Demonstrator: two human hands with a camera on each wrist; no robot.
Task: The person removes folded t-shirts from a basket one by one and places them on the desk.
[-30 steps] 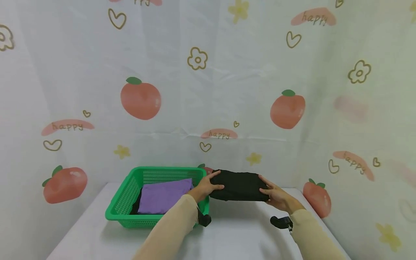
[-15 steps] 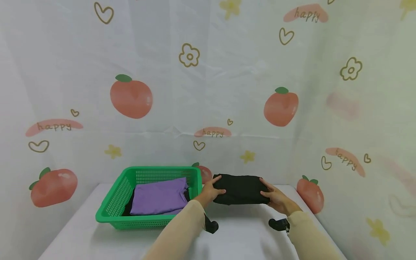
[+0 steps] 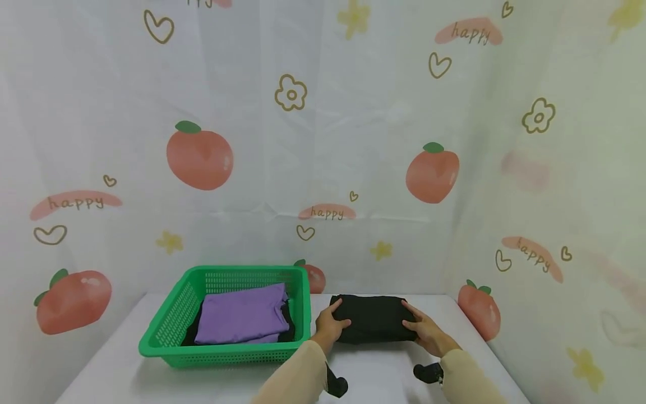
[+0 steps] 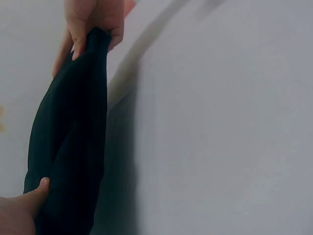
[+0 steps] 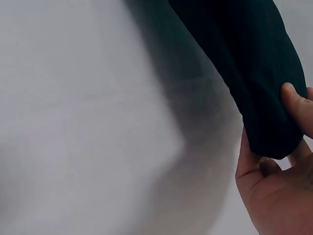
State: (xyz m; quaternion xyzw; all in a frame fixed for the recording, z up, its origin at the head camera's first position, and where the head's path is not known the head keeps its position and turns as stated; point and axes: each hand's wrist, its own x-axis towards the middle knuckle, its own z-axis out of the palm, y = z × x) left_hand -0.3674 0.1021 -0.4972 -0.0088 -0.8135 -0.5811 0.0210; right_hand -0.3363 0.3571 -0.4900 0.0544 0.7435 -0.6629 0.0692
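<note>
A folded black cloth (image 3: 374,320) is held by its two short ends, low over the white table to the right of the basket. At its left end my left hand (image 3: 328,328) grips it, thumb on the near face. My right hand (image 3: 428,331) grips the opposite end the same way. In the left wrist view the cloth (image 4: 73,127) hangs between both hands, its shadow on the table beside it. The right wrist view has the right hand's thumb and fingers around the end of the cloth (image 5: 254,73). Whether its lower edge touches the table I cannot tell.
To the left stands a green plastic basket (image 3: 301,314) with a folded purple cloth (image 3: 242,314) on top of black fabric (image 3: 287,325). The white table (image 3: 363,373) ends at a patterned curtain (image 3: 373,140) behind and along the sides.
Both hands have lowered the black cloth toward the table, and it is now farther from the basket's right rim. The head view has shifted, moving the basket left in the picture.
</note>
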